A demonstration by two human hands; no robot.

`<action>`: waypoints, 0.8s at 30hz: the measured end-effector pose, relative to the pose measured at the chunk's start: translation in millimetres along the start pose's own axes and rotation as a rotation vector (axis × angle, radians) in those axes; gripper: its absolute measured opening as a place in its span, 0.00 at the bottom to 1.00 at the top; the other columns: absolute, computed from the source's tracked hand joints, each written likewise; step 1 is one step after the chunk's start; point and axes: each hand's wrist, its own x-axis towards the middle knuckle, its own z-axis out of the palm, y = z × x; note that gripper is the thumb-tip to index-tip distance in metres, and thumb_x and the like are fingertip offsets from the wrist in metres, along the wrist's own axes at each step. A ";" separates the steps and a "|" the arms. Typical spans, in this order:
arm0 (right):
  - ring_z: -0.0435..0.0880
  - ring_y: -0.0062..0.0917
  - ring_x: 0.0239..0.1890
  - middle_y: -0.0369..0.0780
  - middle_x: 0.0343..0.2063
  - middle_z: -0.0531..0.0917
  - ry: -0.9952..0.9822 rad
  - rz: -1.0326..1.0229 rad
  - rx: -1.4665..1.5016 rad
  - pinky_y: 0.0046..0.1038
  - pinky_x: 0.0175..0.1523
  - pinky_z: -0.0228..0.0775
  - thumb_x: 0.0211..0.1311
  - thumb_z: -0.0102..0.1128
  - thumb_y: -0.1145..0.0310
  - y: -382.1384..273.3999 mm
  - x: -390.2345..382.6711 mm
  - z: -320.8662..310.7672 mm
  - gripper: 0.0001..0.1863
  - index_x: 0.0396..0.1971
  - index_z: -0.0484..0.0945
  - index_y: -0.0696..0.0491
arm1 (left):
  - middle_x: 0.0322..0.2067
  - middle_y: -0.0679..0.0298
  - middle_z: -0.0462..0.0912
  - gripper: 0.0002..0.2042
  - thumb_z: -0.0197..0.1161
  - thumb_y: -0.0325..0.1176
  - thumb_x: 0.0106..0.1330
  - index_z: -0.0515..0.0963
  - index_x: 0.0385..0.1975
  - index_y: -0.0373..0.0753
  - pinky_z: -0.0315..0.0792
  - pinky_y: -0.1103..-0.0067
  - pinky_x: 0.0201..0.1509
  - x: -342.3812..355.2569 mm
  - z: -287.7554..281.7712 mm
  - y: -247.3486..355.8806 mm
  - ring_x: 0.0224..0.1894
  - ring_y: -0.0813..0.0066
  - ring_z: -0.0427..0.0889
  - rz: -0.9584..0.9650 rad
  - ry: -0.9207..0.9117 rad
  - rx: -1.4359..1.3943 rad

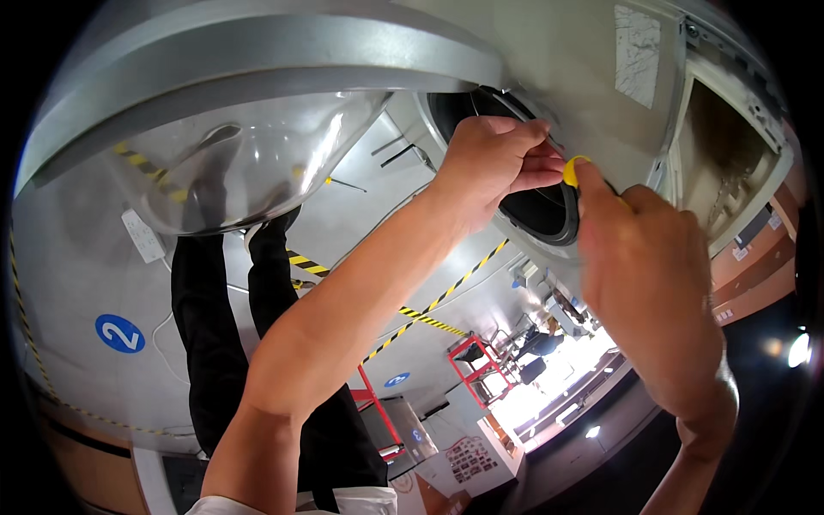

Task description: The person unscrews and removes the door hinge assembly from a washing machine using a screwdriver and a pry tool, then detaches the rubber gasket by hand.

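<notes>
While pinching the black door seal [549, 225] at the round opening, left hand [496, 161] closed; right hand [645, 257] just right, gripping a yellow tool [572, 169] against it.

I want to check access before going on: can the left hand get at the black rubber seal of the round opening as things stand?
Probably yes. The left hand is already at the seal's upper edge, nothing lies between them, and the open door hangs off to the left.
</notes>
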 end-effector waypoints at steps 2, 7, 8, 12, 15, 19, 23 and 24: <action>0.78 0.40 0.15 0.49 0.29 0.78 0.059 -0.010 -0.072 0.35 0.21 0.70 0.54 0.55 0.74 -9.4 -2.3 10.7 0.21 0.51 0.73 0.56 | 0.35 0.58 0.80 0.12 0.59 0.36 0.65 0.75 0.38 0.31 0.76 0.79 0.49 -0.4 -2.0 -5.0 0.39 0.71 0.81 0.042 0.012 -0.005; 0.78 0.39 0.15 0.48 0.26 0.76 0.096 0.018 -0.037 0.34 0.18 0.69 0.48 0.56 0.77 -21.9 -18.3 26.6 0.26 0.52 0.71 0.59 | 0.33 0.60 0.79 0.10 0.56 0.32 0.66 0.75 0.37 0.30 0.73 0.81 0.41 -1.2 4.7 -15.4 0.34 0.75 0.78 0.102 0.025 -0.039; 0.78 0.39 0.15 0.48 0.26 0.76 0.091 0.023 -0.027 0.34 0.18 0.69 0.48 0.56 0.77 -22.7 -19.1 28.2 0.26 0.52 0.71 0.60 | 0.33 0.60 0.78 0.10 0.56 0.32 0.66 0.75 0.37 0.30 0.73 0.81 0.41 -0.3 5.7 -18.2 0.33 0.75 0.78 0.092 0.050 -0.045; 0.77 0.25 0.12 0.39 0.17 0.73 0.201 -0.028 -0.157 0.23 0.14 0.65 0.46 0.60 0.74 -19.6 -15.9 27.2 0.21 0.44 0.75 0.60 | 0.32 0.60 0.77 0.09 0.55 0.31 0.66 0.76 0.36 0.29 0.73 0.81 0.40 -1.5 7.9 -11.4 0.32 0.75 0.77 0.082 0.074 -0.030; 0.80 0.41 0.17 0.50 0.25 0.78 0.101 0.031 -0.030 0.35 0.20 0.71 0.47 0.56 0.77 -17.6 -7.1 14.7 0.25 0.50 0.72 0.61 | 0.32 0.60 0.77 0.09 0.54 0.29 0.67 0.76 0.35 0.29 0.73 0.82 0.40 0.7 8.6 -6.2 0.32 0.76 0.76 0.073 0.065 -0.070; 0.82 0.40 0.19 0.50 0.23 0.79 0.072 0.010 0.013 0.34 0.22 0.73 0.47 0.58 0.76 -20.8 0.9 4.6 0.24 0.49 0.74 0.62 | 0.32 0.61 0.77 0.09 0.54 0.30 0.67 0.77 0.36 0.29 0.73 0.84 0.39 3.3 7.6 -3.0 0.33 0.78 0.75 0.054 0.101 -0.139; 0.83 0.40 0.22 0.48 0.23 0.79 0.042 0.048 -0.020 0.33 0.25 0.74 0.46 0.60 0.76 -29.5 -3.9 8.9 0.25 0.49 0.74 0.62 | 0.33 0.62 0.78 0.11 0.53 0.33 0.69 0.75 0.38 0.30 0.75 0.80 0.41 1.5 1.3 -11.3 0.34 0.75 0.77 0.071 0.066 -0.119; 0.83 0.40 0.22 0.49 0.23 0.79 0.064 0.061 -0.016 0.33 0.25 0.74 0.46 0.59 0.76 -30.7 -4.4 12.4 0.24 0.49 0.74 0.61 | 0.33 0.60 0.78 0.11 0.52 0.33 0.70 0.74 0.39 0.30 0.77 0.77 0.42 2.2 -1.4 -14.3 0.35 0.72 0.79 0.087 0.047 -0.128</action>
